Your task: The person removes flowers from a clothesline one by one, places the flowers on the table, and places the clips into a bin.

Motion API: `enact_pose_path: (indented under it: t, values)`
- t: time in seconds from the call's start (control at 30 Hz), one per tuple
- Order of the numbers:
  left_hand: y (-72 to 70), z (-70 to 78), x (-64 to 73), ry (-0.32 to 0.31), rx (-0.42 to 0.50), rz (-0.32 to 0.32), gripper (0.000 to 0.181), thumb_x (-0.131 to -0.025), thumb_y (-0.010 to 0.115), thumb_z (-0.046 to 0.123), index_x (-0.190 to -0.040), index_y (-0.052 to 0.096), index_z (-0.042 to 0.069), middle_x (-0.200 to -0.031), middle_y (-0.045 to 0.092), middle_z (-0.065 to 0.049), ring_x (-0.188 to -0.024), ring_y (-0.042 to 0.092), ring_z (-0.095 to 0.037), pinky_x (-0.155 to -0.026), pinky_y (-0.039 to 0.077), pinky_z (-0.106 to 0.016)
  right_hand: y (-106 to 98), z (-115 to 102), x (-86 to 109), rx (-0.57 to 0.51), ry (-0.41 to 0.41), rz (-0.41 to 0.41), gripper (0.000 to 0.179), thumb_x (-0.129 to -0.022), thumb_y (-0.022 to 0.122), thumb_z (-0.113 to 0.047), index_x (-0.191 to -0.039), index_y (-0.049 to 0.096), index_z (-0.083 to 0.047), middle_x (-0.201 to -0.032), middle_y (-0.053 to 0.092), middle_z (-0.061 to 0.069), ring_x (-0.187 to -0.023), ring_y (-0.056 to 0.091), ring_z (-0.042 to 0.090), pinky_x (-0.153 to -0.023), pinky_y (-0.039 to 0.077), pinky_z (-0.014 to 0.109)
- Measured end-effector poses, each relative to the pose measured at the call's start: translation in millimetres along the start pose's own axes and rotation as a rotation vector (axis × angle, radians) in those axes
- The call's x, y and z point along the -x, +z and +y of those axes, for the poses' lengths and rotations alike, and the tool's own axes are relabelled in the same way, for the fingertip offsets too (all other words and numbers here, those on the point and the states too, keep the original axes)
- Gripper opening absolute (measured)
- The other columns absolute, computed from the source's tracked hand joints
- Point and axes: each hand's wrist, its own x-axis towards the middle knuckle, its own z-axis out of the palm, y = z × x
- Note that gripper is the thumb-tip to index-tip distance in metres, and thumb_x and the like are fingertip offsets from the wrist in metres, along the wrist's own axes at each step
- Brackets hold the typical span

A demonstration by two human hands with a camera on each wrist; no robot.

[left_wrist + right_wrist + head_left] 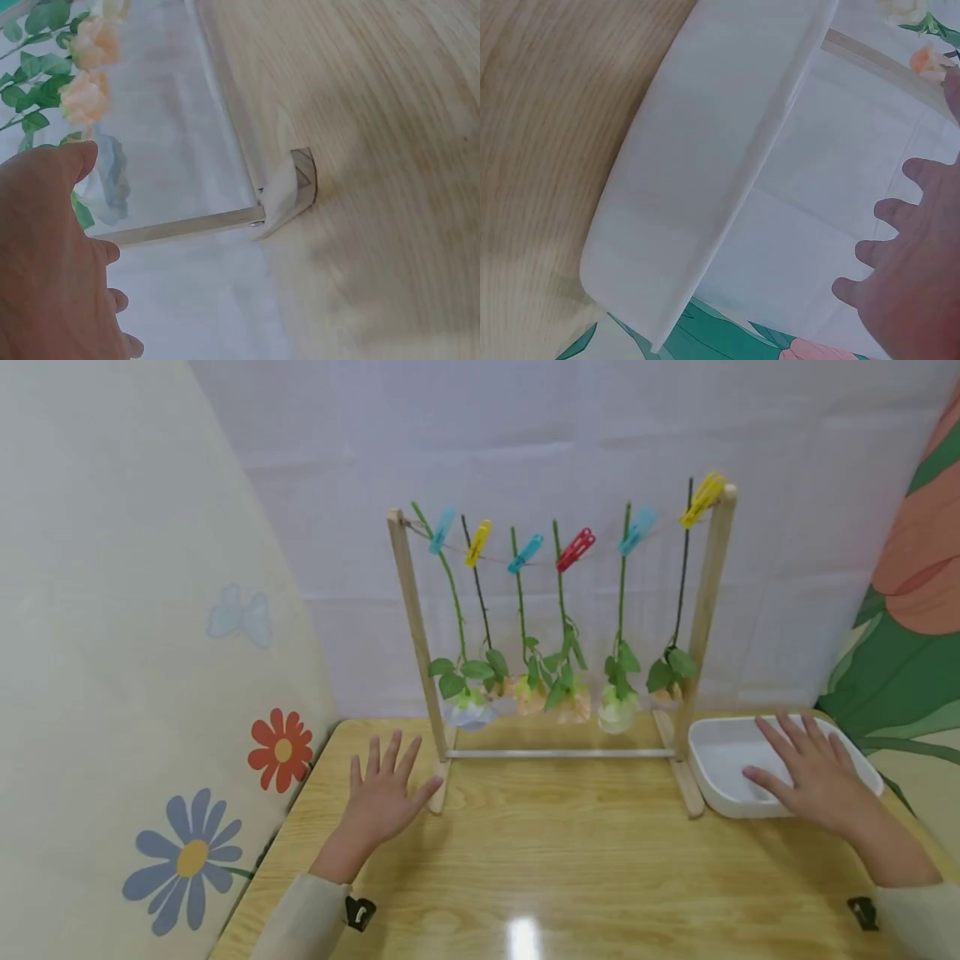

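Observation:
My left hand (384,797) is spread above the table, just left of the wooden rack (708,610), holding nothing. Over the white tray (727,777) my right hand (821,777) hovers with its fingers apart, also without anything in it. From the rack's string several roses hang upside down on pegs: a pale blue rose (471,714) at the left end, a creamy white rose (618,710) and several peach roses (573,703). The pegs are blue, yellow and red, among them a red clothes peg (576,550). In the left wrist view, the rack's foot (289,191) shows beyond the thumb.
A wood-grain table (555,852) carries the rack and the tray. Behind stands a white cloth backdrop (525,435). Painted panels flank the table, one with a blue flower (192,858) on the left, one with green leaves (892,668) on the right.

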Motion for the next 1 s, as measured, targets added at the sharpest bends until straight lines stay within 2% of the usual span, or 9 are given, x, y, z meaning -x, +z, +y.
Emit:
enact_pose_path:
  t: [0.2,0.43,0.57,0.8,1.0]
  values:
    - [-10.5,10.0,-5.4,0.014,0.009,0.013,0.083,-0.1,0.042,0.065,-0.164,0.019,0.017,-0.169,0.005,-0.017,-0.153,-0.007,-0.047,-0.117,-0.006,-0.072,-10.4,-2.0,-8.0,0.008,-0.037,0.07,0.082,-0.1,0.06,-0.044,-0.161,0.021,-0.006,-0.156,0.025,0.037,-0.148,0.005,0.057,-0.114,0.002,0.076]
    - [-20.1,18.1,-5.1,0.021,0.026,0.035,0.084,-0.1,0.043,0.066,-0.163,0.02,0.015,-0.169,0.005,-0.018,-0.153,-0.005,-0.046,-0.117,-0.003,-0.072,-20.3,-8.9,-11.3,-0.003,-0.063,0.094,0.081,-0.099,0.062,-0.042,-0.16,0.024,-0.004,-0.157,0.025,0.037,-0.147,0.01,0.057,-0.112,0.009,0.077]
    - [-26.9,25.3,-5.9,0.037,0.031,0.074,0.082,-0.1,0.047,0.062,-0.163,0.022,0.014,-0.169,0.006,-0.02,-0.153,-0.003,-0.047,-0.118,0.0,-0.071,-23.5,-10.6,-12.9,-0.022,-0.068,0.103,0.079,-0.099,0.063,-0.04,-0.159,0.026,-0.004,-0.156,0.026,0.038,-0.146,0.012,0.059,-0.11,0.012,0.079]
    - [-40.4,41.8,-12.3,0.085,0.043,0.145,0.081,-0.1,0.05,0.06,-0.161,0.028,0.012,-0.168,0.011,-0.019,-0.153,0.004,-0.045,-0.119,0.009,-0.069,-35.9,-11.5,-22.9,-0.07,-0.137,0.193,0.075,-0.096,0.067,-0.035,-0.154,0.035,0.001,-0.149,0.034,0.042,-0.141,0.021,0.063,-0.108,0.019,0.078]
    - [-53.6,59.9,-23.5,0.135,0.049,0.209,0.08,-0.1,0.047,0.063,-0.161,0.028,0.015,-0.169,0.01,-0.017,-0.154,0.004,-0.043,-0.12,0.012,-0.068,-61.2,-21.8,-33.7,-0.113,-0.149,0.175,0.076,-0.096,0.069,-0.031,-0.155,0.033,0.002,-0.151,0.032,0.04,-0.142,0.022,0.061,-0.112,0.019,0.076]
